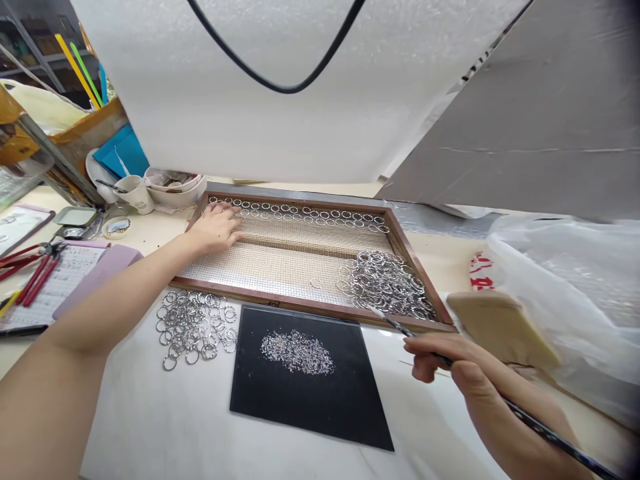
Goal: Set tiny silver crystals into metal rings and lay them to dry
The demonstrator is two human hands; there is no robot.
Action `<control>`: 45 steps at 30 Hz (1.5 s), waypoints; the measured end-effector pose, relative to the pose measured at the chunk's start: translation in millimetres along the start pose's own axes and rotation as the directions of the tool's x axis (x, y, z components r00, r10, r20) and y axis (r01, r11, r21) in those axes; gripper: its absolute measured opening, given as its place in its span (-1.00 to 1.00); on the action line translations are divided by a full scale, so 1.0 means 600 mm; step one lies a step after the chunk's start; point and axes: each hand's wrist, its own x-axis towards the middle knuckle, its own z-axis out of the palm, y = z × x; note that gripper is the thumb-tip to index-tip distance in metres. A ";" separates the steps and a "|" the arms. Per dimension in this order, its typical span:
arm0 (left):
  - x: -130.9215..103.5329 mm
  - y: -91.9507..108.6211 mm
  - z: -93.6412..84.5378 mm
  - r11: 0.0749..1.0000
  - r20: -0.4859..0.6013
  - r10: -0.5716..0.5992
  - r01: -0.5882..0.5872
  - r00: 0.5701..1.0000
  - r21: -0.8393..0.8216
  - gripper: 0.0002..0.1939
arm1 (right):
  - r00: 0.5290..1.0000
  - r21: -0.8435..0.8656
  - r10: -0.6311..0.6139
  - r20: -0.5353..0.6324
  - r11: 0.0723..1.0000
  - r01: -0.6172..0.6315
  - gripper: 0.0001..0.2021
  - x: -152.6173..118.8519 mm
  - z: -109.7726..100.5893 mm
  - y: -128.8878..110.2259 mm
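My left hand (pixel 217 229) rests over the left end of a wood-framed mesh tray (pixel 280 265), fingers spread near the far rows of metal rings (pixel 305 212). Its fingertips touch or hover just above the mesh; I cannot tell which. Held like a pen in my right hand (pixel 480 380) is a thin brush (pixel 400 325) with a dark patterned handle and a pale tip. The tip is at the tray's near rim, beside a heap of metal rings (pixel 383 287). In front of the tray, small shiny bits (pixel 297 352) lie on a black sheet (pixel 310 410).
More loose rings (pixel 195 323) lie left of the black sheet. Red-handled pliers (pixel 37 280), a purple case (pixel 95 273) and a paper cup (pixel 134 193) stand at left. On the right are a tan block (pixel 500 327) and a plastic bag (pixel 575 280). A black cable (pixel 285 89) hangs above.
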 end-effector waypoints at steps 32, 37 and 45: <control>-0.049 -0.005 -0.003 0.965 -0.005 -0.255 0.255 0.967 -0.059 -0.42 | 0.996 -0.146 0.064 -0.068 0.986 -0.073 -0.91 -0.002 0.005 -0.039; -0.039 -0.003 -0.001 0.967 0.014 -0.251 0.252 0.968 -0.048 -0.41 | 0.998 -0.161 0.033 -0.046 0.986 -0.040 -0.91 -0.004 0.005 -0.031; -0.035 -0.019 0.001 0.970 0.011 -0.239 0.240 0.971 -0.050 -0.44 | 0.998 -0.163 0.008 -0.060 0.986 -0.017 -0.92 -0.007 0.012 -0.024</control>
